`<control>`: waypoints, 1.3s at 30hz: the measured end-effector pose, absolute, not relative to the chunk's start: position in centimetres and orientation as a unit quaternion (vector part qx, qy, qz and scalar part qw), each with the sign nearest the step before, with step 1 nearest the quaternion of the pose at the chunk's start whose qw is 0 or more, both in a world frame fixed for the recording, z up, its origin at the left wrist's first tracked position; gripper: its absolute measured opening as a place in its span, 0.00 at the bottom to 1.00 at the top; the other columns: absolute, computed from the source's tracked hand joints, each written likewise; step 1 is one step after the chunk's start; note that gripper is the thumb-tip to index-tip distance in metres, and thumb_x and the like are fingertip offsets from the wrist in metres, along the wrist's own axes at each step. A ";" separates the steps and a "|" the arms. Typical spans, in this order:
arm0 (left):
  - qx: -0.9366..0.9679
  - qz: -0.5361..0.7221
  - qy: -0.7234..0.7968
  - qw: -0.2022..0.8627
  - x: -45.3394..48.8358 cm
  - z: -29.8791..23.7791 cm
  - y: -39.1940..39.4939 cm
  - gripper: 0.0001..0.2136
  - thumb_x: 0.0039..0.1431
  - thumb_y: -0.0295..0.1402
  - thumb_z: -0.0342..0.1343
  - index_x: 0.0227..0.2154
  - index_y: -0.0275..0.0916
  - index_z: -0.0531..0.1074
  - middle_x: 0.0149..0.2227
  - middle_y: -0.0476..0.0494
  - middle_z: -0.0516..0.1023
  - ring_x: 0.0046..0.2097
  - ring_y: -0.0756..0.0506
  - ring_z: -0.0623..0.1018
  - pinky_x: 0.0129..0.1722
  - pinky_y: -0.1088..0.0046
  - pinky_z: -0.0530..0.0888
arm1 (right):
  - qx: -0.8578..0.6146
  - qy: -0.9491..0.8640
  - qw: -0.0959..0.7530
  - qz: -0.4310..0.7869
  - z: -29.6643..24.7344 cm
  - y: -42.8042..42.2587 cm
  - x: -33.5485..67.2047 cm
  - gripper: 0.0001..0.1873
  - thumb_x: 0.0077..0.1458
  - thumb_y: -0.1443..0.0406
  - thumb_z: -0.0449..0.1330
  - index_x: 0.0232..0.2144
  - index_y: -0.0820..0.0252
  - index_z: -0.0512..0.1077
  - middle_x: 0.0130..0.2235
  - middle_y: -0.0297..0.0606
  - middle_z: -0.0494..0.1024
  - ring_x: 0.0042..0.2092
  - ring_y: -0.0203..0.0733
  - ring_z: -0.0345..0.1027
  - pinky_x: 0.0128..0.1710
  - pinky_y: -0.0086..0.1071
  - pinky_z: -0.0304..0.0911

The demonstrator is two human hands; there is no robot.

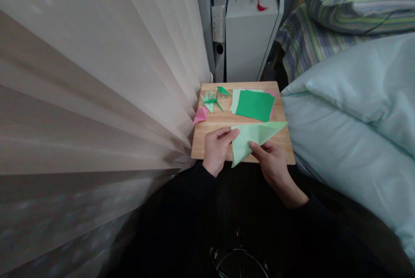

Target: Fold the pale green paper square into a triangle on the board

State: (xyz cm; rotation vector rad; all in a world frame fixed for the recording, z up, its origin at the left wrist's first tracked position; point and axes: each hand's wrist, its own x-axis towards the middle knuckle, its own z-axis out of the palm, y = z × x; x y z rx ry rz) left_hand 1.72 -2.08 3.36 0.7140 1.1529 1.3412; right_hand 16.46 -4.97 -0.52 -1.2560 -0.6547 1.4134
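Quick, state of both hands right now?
Left hand: closed, pinching the light-green paper near its upper-left corner.
Right hand: closed, holding the same paper along its lower-right side.

A pale curtain (pixel 136 66) hangs near a white cabinet (pixel 248 46).

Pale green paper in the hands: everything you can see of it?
The pale green paper looks thin and matte, folded roughly triangular, with faint creases. One sharp corner points right, another toward the person, reaching past the near edge of the wooden board in this view. The left hand pinches its left corner; the right hand grips its slanted lower edge, thumb on top.
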 end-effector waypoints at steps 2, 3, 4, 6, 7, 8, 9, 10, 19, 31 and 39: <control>0.354 0.571 0.510 0.538 1.4 3.5 -1.9 0.08 0.45 0.36 0.74 0.25 0.38 0.83 0.26 0.50 0.79 0.30 0.51 0.73 0.36 0.72 0.72 | -0.523 -0.277 0.526 0.611 0.0 -4.8 16.6 0.20 0.39 0.52 0.79 0.33 0.56 0.85 0.37 0.38 0.88 0.39 0.46 0.79 0.52 0.47 0.73; 0.373 0.567 0.517 0.521 1.2 3.5 -1.8 0.08 0.45 0.36 0.74 0.25 0.38 0.83 0.25 0.50 0.79 0.29 0.51 0.73 0.35 0.72 0.71 | -0.519 -0.279 0.522 0.617 0.3 -4.7 16.7 0.20 0.40 0.53 0.79 0.34 0.56 0.85 0.38 0.39 0.88 0.40 0.47 0.79 0.53 0.47 0.73; 0.389 0.563 0.521 0.510 1.1 3.6 -1.8 0.08 0.46 0.36 0.74 0.24 0.38 0.82 0.25 0.50 0.78 0.29 0.51 0.72 0.34 0.72 0.71 | -0.514 -0.279 0.522 0.621 0.5 -4.7 16.7 0.20 0.40 0.53 0.79 0.34 0.56 0.85 0.39 0.39 0.88 0.41 0.47 0.80 0.53 0.47 0.73; 0.411 0.552 0.522 0.504 1.0 3.8 -1.8 0.08 0.47 0.36 0.73 0.23 0.38 0.82 0.24 0.50 0.77 0.28 0.51 0.71 0.32 0.72 0.70 | -0.509 -0.274 0.531 0.620 0.6 -4.6 16.8 0.20 0.40 0.54 0.79 0.35 0.56 0.85 0.41 0.39 0.88 0.43 0.48 0.80 0.54 0.48 0.74; 0.419 0.548 0.519 0.504 0.9 3.9 -1.8 0.08 0.47 0.37 0.73 0.23 0.38 0.81 0.24 0.50 0.77 0.28 0.50 0.71 0.32 0.72 0.69 | -0.508 -0.271 0.537 0.616 0.6 -4.6 16.8 0.20 0.40 0.54 0.79 0.35 0.55 0.85 0.42 0.39 0.88 0.43 0.49 0.80 0.54 0.48 0.74; 0.426 0.545 0.515 0.506 0.9 4.0 -1.8 0.08 0.48 0.36 0.72 0.24 0.39 0.81 0.24 0.49 0.77 0.28 0.50 0.71 0.31 0.72 0.69 | -0.509 -0.269 0.541 0.612 0.5 -4.7 16.8 0.20 0.40 0.54 0.80 0.36 0.55 0.85 0.42 0.39 0.88 0.43 0.50 0.81 0.54 0.48 0.74; 0.434 0.542 0.510 0.508 0.9 4.2 -1.9 0.07 0.48 0.36 0.72 0.25 0.39 0.82 0.24 0.49 0.77 0.28 0.50 0.72 0.31 0.73 0.69 | -0.511 -0.270 0.544 0.607 0.3 -4.7 16.9 0.20 0.40 0.55 0.80 0.36 0.55 0.84 0.43 0.39 0.88 0.44 0.50 0.81 0.53 0.49 0.74; 0.440 0.540 0.504 0.511 0.9 4.4 -1.9 0.06 0.48 0.35 0.72 0.28 0.39 0.83 0.24 0.50 0.77 0.28 0.50 0.72 0.31 0.73 0.69 | -0.514 -0.274 0.546 0.602 0.1 -4.7 16.9 0.19 0.41 0.55 0.79 0.36 0.55 0.84 0.43 0.40 0.88 0.44 0.51 0.81 0.53 0.49 0.74; 0.469 0.539 0.484 0.505 0.6 5.2 -1.8 0.05 0.50 0.31 0.69 0.32 0.42 0.85 0.33 0.44 0.84 0.32 0.48 0.75 0.37 0.70 0.73 | -0.511 -0.300 0.549 0.589 -0.2 -4.8 17.1 0.17 0.43 0.58 0.79 0.36 0.54 0.84 0.42 0.39 0.88 0.47 0.53 0.81 0.53 0.50 0.73; 0.528 0.502 0.469 0.500 0.2 4.6 -2.0 0.08 0.53 0.31 0.69 0.37 0.44 0.87 0.34 0.44 0.85 0.34 0.47 0.77 0.36 0.70 0.72 | -0.513 -0.271 0.622 0.526 1.4 -4.0 17.8 0.12 0.45 0.58 0.76 0.33 0.54 0.82 0.42 0.38 0.87 0.47 0.51 0.80 0.53 0.49 0.73; 0.522 0.501 0.475 0.502 0.2 4.7 -1.9 0.08 0.52 0.31 0.71 0.37 0.45 0.87 0.32 0.45 0.85 0.32 0.47 0.76 0.34 0.70 0.72 | -0.510 -0.280 0.616 0.531 1.1 -4.0 17.8 0.12 0.46 0.56 0.75 0.33 0.53 0.82 0.41 0.39 0.87 0.45 0.51 0.80 0.49 0.49 0.75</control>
